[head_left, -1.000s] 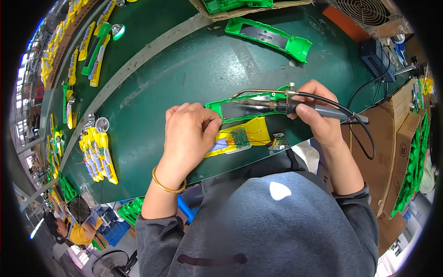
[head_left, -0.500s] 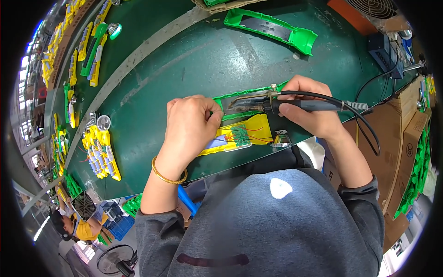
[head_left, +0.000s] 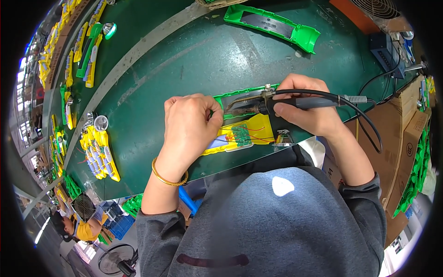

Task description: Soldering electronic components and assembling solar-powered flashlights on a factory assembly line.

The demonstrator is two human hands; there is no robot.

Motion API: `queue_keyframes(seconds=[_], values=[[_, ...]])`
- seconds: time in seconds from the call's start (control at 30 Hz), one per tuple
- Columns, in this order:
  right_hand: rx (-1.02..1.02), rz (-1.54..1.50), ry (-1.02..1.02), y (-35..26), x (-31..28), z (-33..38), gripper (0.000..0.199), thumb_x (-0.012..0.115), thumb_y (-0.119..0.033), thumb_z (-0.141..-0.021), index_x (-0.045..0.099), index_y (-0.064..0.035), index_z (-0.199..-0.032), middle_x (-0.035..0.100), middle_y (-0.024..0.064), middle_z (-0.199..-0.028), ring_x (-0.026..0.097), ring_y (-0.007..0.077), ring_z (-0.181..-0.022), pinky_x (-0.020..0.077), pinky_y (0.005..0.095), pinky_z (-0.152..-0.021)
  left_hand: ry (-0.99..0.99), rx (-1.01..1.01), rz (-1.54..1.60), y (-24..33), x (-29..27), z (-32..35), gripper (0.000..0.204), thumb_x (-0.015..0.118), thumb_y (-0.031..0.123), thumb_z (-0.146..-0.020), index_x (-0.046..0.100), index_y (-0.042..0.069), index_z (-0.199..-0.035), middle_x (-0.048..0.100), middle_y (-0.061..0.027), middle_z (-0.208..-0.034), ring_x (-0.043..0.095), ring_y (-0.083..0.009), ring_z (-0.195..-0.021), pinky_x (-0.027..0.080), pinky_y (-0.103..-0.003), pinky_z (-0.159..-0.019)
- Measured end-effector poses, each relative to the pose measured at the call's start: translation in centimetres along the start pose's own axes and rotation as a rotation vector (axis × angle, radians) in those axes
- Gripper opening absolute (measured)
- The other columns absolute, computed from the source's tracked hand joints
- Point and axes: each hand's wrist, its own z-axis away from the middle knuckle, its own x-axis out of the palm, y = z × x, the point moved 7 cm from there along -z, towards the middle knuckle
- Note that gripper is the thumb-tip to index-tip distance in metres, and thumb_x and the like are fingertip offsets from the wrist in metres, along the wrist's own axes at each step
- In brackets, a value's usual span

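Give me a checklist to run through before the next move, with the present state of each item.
1. Soldering iron gripped: ok, the right hand holds its handle.
2. Iron's tip over the nearer green casing: ok; whether it touches, cannot tell.
3. Left hand holding something: cannot tell; its fingers are pinched at the casing's left end, their contents hidden.
4. Circuit board seated in the yellow casing: cannot tell; it lies there among wires, its fixing unclear.
5. Lamp head well back from the table edge: not ok, it sits close to the near edge.
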Motion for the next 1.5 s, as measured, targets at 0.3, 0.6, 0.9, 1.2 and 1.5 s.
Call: queue_keyframes(seconds=[0.3, 0.6, 0.9, 1.2, 1.5], values=[[0.002, 0.041, -0.007, 0.0, -0.3, 0.1, 0.012, 0.067, 0.000, -0.076, 0.057, -0.0012, -0.082, 0.059, -0.0012, -0.072, 0.052, 0.0038, -0.065, 0.0417, 0.0198, -0.059, 0.020, 0.017, 0.000, 0.1, 0.1, 0.0, 0.006, 0.063, 0.009, -0.071, 0.064, 0.006, -0.066, 0.059, -0.0061, -0.060, 0.057, -0.0242, -0.062, 0.037, -0.038, -0.077], [-0.005, -0.279, 0.160, 0.3, -2.2, 0.9, 0.011, 0.060, -0.003, -0.077, 0.056, 0.0008, -0.086, 0.056, 0.0027, -0.070, 0.057, 0.0089, -0.064, 0.0486, 0.0217, -0.062, 0.020, 0.024, -0.022, 0.3, 0.0, -0.3, 0.006, 0.063, 0.010, -0.071, 0.064, 0.007, -0.065, 0.060, -0.0061, -0.060, 0.057, -0.0239, -0.060, 0.038, -0.037, -0.078], [-0.064, -0.158, 0.114, 0.6, -1.6, 1.4, 0.009, 0.060, 0.003, -0.079, 0.056, 0.0006, -0.087, 0.061, 0.0053, -0.077, 0.061, 0.0107, -0.071, 0.0492, 0.0228, -0.063, -0.086, -0.098, -0.061, 0.3, 0.0, -0.3, 0.007, 0.065, 0.013, -0.073, 0.066, 0.007, -0.068, 0.060, -0.0061, -0.059, 0.057, -0.0249, -0.060, 0.039, -0.038, -0.081], [-0.117, -0.444, 0.380, 1.6, -3.8, 3.2, 0.018, 0.056, -0.015, -0.084, 0.054, 0.0008, -0.093, 0.059, 0.0081, -0.078, 0.056, 0.0129, -0.071, 0.0429, 0.0238, -0.065, 0.461, 0.160, -0.131, 4.2, -4.7, 3.8, 0.011, 0.065, 0.009, -0.077, 0.066, 0.007, -0.088, 0.061, -0.0056, -0.083, 0.058, -0.0250, -0.083, 0.037, -0.040, -0.087], [-0.126, -0.586, 0.408, 2.8, -1.9, 2.6, 0.015, 0.054, -0.013, -0.086, 0.055, -0.0001, -0.094, 0.059, 0.0067, -0.081, 0.056, 0.0122, -0.072, 0.0447, 0.0248, -0.068, 0.062, 0.287, 0.147, 6.6, 2.3, 1.5, 0.013, 0.072, 0.007, -0.065, 0.069, 0.010, -0.078, 0.058, -0.0008, -0.085, 0.053, -0.0220, -0.083, 0.039, -0.035, -0.082]])
